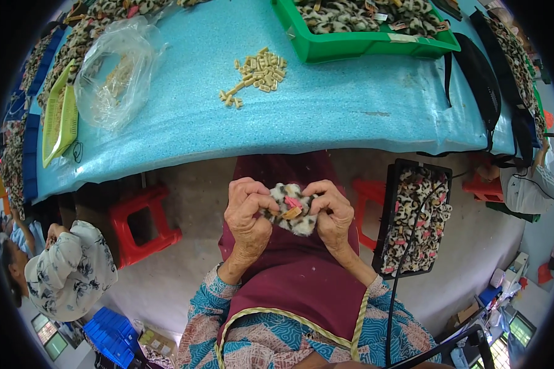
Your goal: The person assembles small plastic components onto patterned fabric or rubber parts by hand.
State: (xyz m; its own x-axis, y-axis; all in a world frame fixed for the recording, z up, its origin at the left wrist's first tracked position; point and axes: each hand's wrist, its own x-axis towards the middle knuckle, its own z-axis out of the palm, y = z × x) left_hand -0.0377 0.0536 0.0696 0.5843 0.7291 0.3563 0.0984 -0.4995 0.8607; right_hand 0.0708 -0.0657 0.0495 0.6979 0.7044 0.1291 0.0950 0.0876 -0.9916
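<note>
Two bare hands are pinching a small, cream-and-black spotted plush piece (300, 225) just short of the blue-covered table (197, 80).

Left hand (247, 215) and right hand (332, 215) are gripping opposite sides, each grip closed on the fur, probably so the soft piece is staying spread with its pink patch (294, 202) facing up; outside the table's near edge, rightward, a black rectangular plastic crate (388, 212) is holding similar pieces (417, 221), seemingly within reach; on the table, short beige pegs (264, 71) are lying loosely piled, perhaps for easy picking; farther back, rightward, a green rectangular plastic tray (351, 47) is containing more plush.
</note>
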